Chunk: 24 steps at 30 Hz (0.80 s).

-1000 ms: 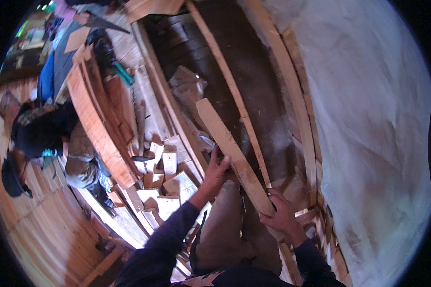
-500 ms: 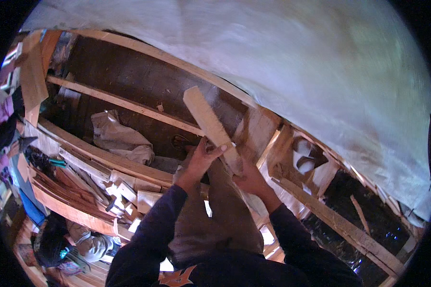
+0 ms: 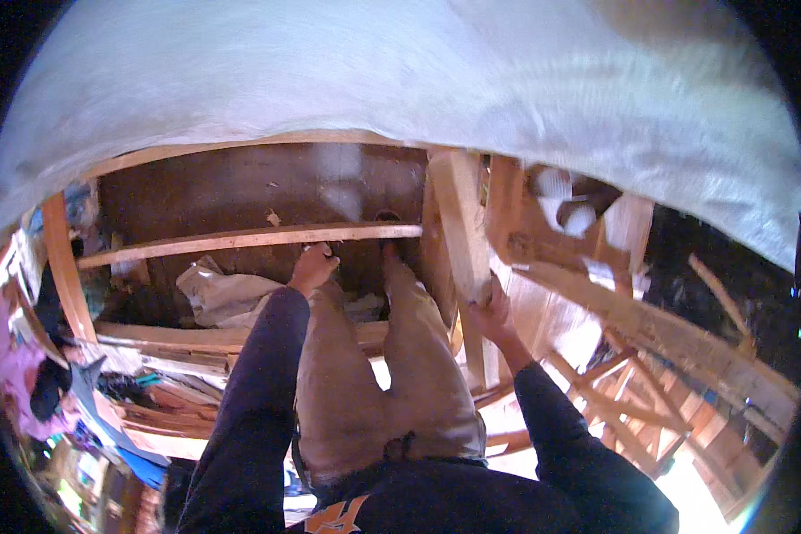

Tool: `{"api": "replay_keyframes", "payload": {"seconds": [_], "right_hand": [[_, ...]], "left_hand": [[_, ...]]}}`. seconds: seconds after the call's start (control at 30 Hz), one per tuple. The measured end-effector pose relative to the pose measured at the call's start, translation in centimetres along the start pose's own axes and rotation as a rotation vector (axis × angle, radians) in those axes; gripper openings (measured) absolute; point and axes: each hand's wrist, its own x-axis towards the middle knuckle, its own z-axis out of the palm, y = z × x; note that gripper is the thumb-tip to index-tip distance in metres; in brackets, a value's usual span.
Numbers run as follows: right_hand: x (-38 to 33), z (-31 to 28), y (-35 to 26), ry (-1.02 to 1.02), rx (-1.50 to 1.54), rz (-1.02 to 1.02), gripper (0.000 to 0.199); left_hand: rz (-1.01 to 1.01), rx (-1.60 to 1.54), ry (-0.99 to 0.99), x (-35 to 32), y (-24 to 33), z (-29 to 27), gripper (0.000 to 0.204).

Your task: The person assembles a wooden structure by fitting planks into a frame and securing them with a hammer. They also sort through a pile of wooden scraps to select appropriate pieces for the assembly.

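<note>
My right hand is clamped on the lower end of a pale wooden plank, standing it upright at 1 o'clock against the frame. My left hand grips the horizontal rail at 11 o'clock, likely for balance. White sheeting hangs overhead.

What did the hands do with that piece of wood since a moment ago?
The left hand let go of the wooden plank and moved left, down to the horizontal wooden beam. The plank swung from leaning left to nearly upright. The right hand still grips the plank's lower end, as before. The white sheet stays overhead.
</note>
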Motion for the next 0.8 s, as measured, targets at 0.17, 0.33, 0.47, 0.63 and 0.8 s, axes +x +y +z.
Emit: {"api": "replay_keyframes", "payload": {"seconds": [0.17, 0.33, 0.47, 0.63, 0.8], "right_hand": [[-0.3, 3.5, 0.2, 0.254, 0.072, 0.142, 0.086], [1.7, 8.9, 3.6, 0.382, 0.101, -0.073, 0.082], [3.5, 12.1, 3.8, 0.422, 0.090, -0.072, 0.079], [6.6, 13.4, 6.7, 0.382, -0.060, 0.014, 0.077], [5.9, 13.8, 7.1, 0.331, 0.077, 0.019, 0.083]], "left_hand": [[0.077, -0.097, -0.022, 0.6, -0.5, 0.1, 0.032], [0.169, -0.040, -0.187, 2.5, -2.1, -2.4, 0.032], [0.299, 0.101, -0.130, 3.1, -4.4, -2.8, 0.031], [0.393, 0.282, -0.032, 6.5, -4.5, -1.2, 0.037], [0.228, 0.285, -0.225, 10.1, -1.3, 1.6, 0.050]]}}
